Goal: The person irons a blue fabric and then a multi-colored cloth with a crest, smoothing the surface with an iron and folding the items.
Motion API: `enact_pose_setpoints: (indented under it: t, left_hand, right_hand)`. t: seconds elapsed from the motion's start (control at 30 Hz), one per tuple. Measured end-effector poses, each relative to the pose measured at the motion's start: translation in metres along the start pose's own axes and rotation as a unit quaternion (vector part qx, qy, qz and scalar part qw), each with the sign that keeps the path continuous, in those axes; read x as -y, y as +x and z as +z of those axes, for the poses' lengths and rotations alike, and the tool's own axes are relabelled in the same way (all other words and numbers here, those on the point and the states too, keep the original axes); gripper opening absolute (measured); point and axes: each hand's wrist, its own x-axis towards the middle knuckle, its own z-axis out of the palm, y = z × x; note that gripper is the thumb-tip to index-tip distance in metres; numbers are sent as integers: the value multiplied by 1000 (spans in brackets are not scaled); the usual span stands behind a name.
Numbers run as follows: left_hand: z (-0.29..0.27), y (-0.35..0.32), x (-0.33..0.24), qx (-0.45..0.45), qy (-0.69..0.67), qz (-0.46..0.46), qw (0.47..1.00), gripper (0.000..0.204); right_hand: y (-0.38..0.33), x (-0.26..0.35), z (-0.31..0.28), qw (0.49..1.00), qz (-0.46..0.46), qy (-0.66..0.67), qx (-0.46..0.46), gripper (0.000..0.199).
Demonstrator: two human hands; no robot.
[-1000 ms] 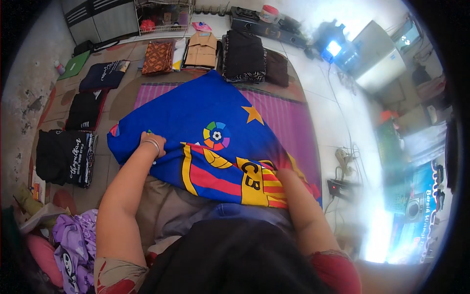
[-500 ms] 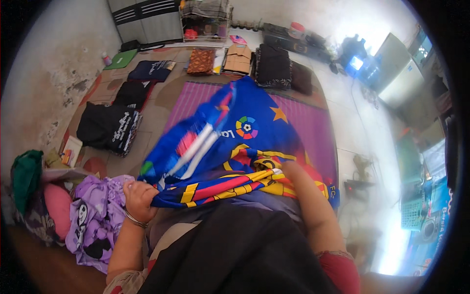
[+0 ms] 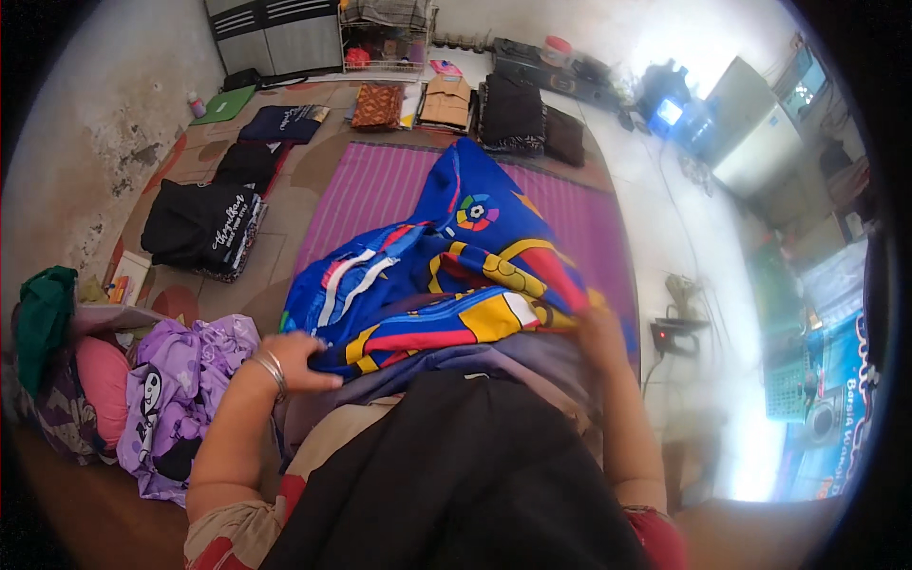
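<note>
A blue football shirt [image 3: 456,256] with red and yellow stripes and a round colourful badge lies bunched over a purple striped mat [image 3: 370,190]. My left hand [image 3: 296,359], with bangles on the wrist, grips the shirt's near left edge. My right hand [image 3: 597,328] holds its near right edge, close to my lap. The shirt's far part points away toward the back of the mat. My dark clothing hides the shirt's nearest hem.
A purple printed garment [image 3: 180,399] and a green cloth [image 3: 43,318] lie heaped at my left. Folded dark clothes [image 3: 204,228] sit in stacks on the floor to the left and at the back [image 3: 513,114]. A plug and cable [image 3: 670,332] lie on the right.
The shirt, spread flat a second ago, has been pulled toward me and gathered. My left hand drew back from the mat to my left side, holding the shirt's edge.
</note>
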Motion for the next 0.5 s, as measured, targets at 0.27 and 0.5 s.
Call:
enact_pose_setpoints:
  t: [0.27, 0.5]
  left_hand:
    - [12, 101, -44, 80, 16, 28, 996, 70]
    - [12, 61, -71, 23, 42, 117, 992, 59]
  right_hand:
    - [24, 47, 1, 998, -32, -25, -45, 27]
    - [73, 91, 42, 979, -145, 134, 46, 31]
